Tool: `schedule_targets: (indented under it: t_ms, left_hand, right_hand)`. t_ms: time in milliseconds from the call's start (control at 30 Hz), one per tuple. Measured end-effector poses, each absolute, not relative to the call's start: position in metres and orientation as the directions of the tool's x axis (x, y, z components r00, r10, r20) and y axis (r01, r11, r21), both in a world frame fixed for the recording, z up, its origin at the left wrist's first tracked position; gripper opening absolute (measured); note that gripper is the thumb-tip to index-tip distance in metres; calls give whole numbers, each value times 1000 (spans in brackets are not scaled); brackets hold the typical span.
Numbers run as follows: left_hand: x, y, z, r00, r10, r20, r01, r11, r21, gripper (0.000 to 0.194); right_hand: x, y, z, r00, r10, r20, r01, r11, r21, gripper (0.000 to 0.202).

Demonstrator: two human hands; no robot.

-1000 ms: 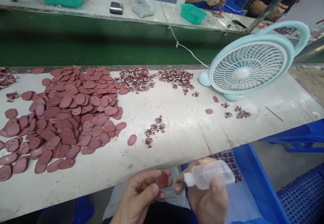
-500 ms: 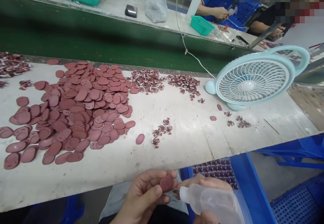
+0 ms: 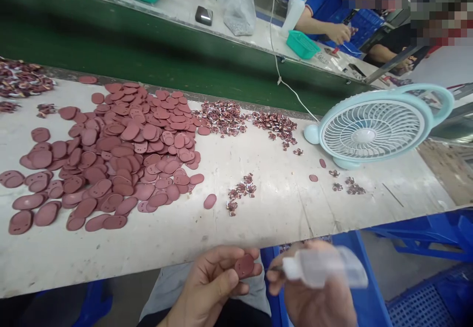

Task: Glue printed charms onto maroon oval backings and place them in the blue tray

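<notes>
Nearest, the left hand (image 3: 210, 287) pinches a maroon disc (image 3: 244, 266) between thumb and fingertips, just below the table (image 3: 281, 208) edge. Beside it the right hand (image 3: 314, 297) grips a clear bottle (image 3: 325, 268) — motion-blurred, nozzle aimed at the disc, tip hard to make out. Both wrists are cut off by the frame. Further out lie a disc pile (image 3: 121, 154), small clips (image 3: 242, 191) and a fan (image 3: 373, 129) — beyond, other workers' arms, partly hidden.

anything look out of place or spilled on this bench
Nothing looks spilled. A single maroon oval piece and two small ones by the fan lie apart from the big heap, merely strays.
</notes>
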State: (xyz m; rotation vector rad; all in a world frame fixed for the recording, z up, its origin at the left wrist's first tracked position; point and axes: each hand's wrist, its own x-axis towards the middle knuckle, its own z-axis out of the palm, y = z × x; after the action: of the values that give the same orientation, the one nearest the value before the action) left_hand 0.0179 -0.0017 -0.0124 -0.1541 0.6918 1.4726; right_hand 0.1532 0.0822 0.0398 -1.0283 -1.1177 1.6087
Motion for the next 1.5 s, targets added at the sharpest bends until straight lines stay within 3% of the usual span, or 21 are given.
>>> schedule_targets:
  t_ms: [67, 133, 233, 333, 467, 533, 600, 667, 700, 767, 800, 833, 900, 1033, 1100, 1167, 1233, 1300, 1400, 1500]
  left_hand:
    - [17, -3, -13, -70, 852, -518, -941, 116, 318, 27]
    - [17, -4, -13, -84, 849, -522, -941, 105, 322, 28]
    - [14, -6, -12, -102, 834, -542, -939, 100, 330, 30]
    - [9, -7, -11, -135, 811, -570, -932, 92, 351, 31]
    - [1, -9, -7, -184, 763, -619, -923, 82, 375, 34]
    - [-2, -11, -5, -199, 739, -643, -920, 85, 382, 36]
    - [-4, -12, -3, -217, 720, -659, -917, 82, 391, 38]
    - [-6, -13, -2, -235, 706, -669, -914, 73, 398, 40]
    - [-6, -14, -1, -243, 701, -670, -914, 66, 401, 40]
    - [-6, -14, 1, -261, 697, -668, -911, 51, 409, 39]
    - [-6, -15, 2, -269, 697, -664, -908, 46, 416, 39]
    - [-6, -15, 3, -277, 698, -661, -905, 41, 423, 39]
    - [-6, -15, 4, -285, 697, -658, -901, 39, 432, 39]
    - [-6, -16, 4, -291, 689, -663, -903, 30, 428, 40]
    - [-6, -15, 2, -298, 690, -660, -904, 19, 428, 40]
    - [-5, -13, 1, -303, 691, -657, -901, 17, 434, 39]
    - [-3, -11, -2, -321, 694, -644, -886, 21, 463, 37]
    - [0, -9, -4, -360, 705, -611, -855, 13, 518, 34]
    - [6, -7, -9, -405, 725, -557, -804, 7, 594, 30]
    - [11, -7, -13, -415, 743, -525, -767, 25, 641, 28]
  right_hand:
    - [160, 107, 30, -294, 894, -337, -336, -427, -840, 31]
    - [167, 135, 16, -380, 792, -477, -467, -610, -640, 30]
    - [176, 167, -5, -544, 684, -487, -575, -726, -377, 29]
    - [183, 176, -16, -643, 669, -373, -573, -743, -346, 31]
    - [185, 160, -7, -628, 713, -313, -627, -701, -340, 50]
    - [183, 148, 2, -583, 754, -303, -609, -653, -450, 54]
    - [176, 138, 6, -537, 813, -225, -440, -497, -748, 35]
    - [163, 135, 6, -558, 830, -10, -86, -70, -994, 16]
    - [155, 136, 4, -620, 776, 118, 89, 218, -972, 25]
    - [136, 144, 1, -802, 544, 248, 258, 688, -678, 46]
    - [126, 149, 0, -880, 418, 225, 258, 820, -511, 50]
    - [117, 155, 0, -929, 328, 172, 244, 892, -381, 51]
    - [104, 166, 1, -966, 253, 58, 234, 944, -233, 47]
    - [103, 179, 8, -962, 272, -33, 273, 951, -147, 35]
    - [112, 179, 10, -950, 311, -7, 305, 928, -215, 30]
    - [124, 173, 12, -918, 395, 37, 339, 830, -443, 25]
    - [136, 161, 15, -839, 544, 3, 359, 558, -748, 18]
    - [147, 144, 18, -738, 660, -140, 319, 158, -935, 10]
    - [158, 119, 18, -678, 653, -338, 183, -295, -938, 11]
    - [159, 105, 16, -665, 659, -350, 73, -410, -909, 13]
